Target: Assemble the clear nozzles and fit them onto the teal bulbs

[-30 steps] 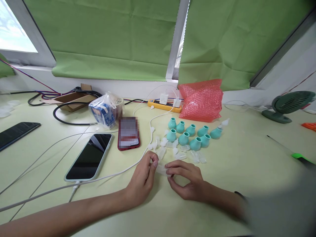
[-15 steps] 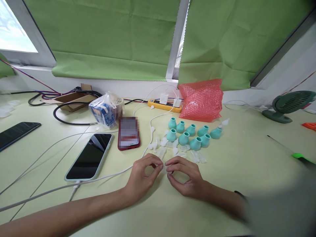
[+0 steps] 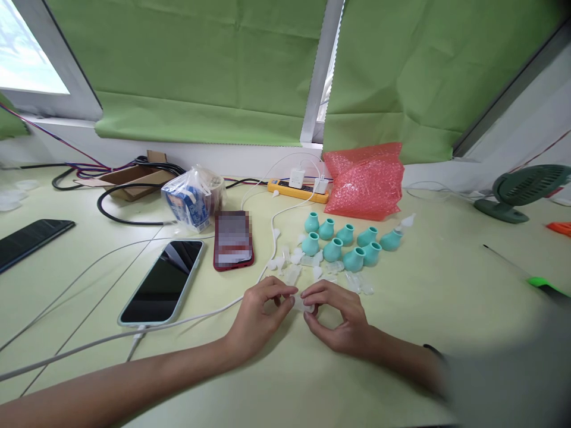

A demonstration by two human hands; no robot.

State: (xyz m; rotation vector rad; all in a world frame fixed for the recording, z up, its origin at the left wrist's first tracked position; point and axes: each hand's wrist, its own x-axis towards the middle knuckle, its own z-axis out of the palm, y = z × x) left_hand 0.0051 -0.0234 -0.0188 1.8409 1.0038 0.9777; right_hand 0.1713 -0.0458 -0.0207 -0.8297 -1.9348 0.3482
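Both hands meet low over the table, a small translucent plastic piece [image 3: 300, 304] between their fingertips. My right hand [image 3: 341, 316] is closed in a pinch on the piece's right end, thumb below and fingers curled above. From the other side, my left hand [image 3: 263, 312] pinches at its left end with thumb and index finger; the fingers partly hide the piece. Just beyond lie several loose clear plastic tubes and tips [image 3: 292, 274]. Behind them stand several teal rubber bulbs [image 3: 332, 250], mouths up. The rightmost bulb [image 3: 391, 240] is tilted and has a translucent nozzle [image 3: 408, 221] in its mouth.
Left of my hands are a light-cased phone [image 3: 161, 285] on a white cable [image 3: 196, 318] and a red-cased phone [image 3: 232, 241]. Farther back are a bagged blue pack [image 3: 191, 199], a yellow power strip [image 3: 289, 190] and red bubble wrap [image 3: 363, 181]. A green fan [image 3: 526, 187] stands right.
My right hand has shifted very slightly right, and its fingers have adjusted around the piece. More of the translucent piece shows between the hands. The bulbs and loose parts have stayed put.
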